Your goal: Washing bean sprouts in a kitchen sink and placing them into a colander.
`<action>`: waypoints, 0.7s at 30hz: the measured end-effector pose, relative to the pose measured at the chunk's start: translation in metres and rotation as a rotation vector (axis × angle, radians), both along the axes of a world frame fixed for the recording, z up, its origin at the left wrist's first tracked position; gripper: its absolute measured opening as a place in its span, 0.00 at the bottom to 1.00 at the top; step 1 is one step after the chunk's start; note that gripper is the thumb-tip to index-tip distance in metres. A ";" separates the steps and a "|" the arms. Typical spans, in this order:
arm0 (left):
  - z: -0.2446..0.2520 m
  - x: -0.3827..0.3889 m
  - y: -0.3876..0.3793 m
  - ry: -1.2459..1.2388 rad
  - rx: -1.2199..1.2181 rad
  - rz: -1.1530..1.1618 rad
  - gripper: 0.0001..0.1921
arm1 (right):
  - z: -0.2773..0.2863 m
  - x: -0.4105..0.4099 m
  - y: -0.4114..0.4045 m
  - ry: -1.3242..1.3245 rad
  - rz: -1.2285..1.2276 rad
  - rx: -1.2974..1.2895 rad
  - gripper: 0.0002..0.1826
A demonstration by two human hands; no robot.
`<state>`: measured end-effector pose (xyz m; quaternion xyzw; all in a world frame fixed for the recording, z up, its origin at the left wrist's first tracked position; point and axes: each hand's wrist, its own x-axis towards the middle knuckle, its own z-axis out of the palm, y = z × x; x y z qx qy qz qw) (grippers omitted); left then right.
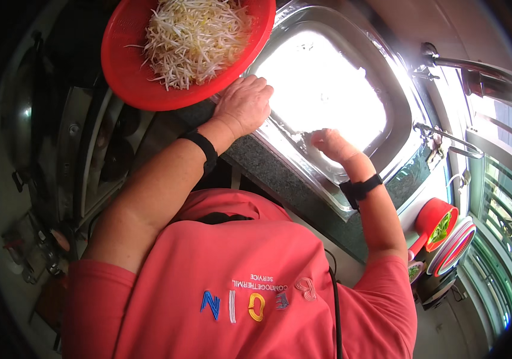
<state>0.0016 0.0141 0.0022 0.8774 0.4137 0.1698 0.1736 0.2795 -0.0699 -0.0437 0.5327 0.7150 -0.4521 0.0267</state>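
Note:
A red plastic colander (121,80) heaped with bean sprouts (197,42) stands at the top, beside a stainless steel sink (402,107). My left hand (245,105) is curled at the colander's near rim, over the sink's front edge. Its fingertips are hidden, so whether it grips the rim or rests there is unclear. Over the near side of the basin is my right hand (337,146), fingers bent downward and partly lost in glare. Nothing can be made out in it. Strong light whites out most of the basin.
Behind the sink rises a metal faucet (476,67). A metal towel bar or rack (451,140) projects nearby. At the right are a red handled container (428,224) with green vegetables and stacked baskets (453,247). A dark stone counter (278,175) borders the sink; a stove (103,148) lies left.

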 end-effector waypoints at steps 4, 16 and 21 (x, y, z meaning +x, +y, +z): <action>0.000 -0.001 0.000 0.006 -0.010 0.001 0.03 | 0.032 -0.002 0.001 -0.097 -0.037 -0.532 0.10; 0.000 -0.002 -0.001 0.019 -0.020 -0.004 0.03 | 0.045 -0.033 0.012 0.201 -0.366 -0.211 0.08; 0.001 0.002 0.000 0.055 -0.012 -0.001 0.04 | -0.002 -0.065 0.024 0.032 -0.129 0.212 0.13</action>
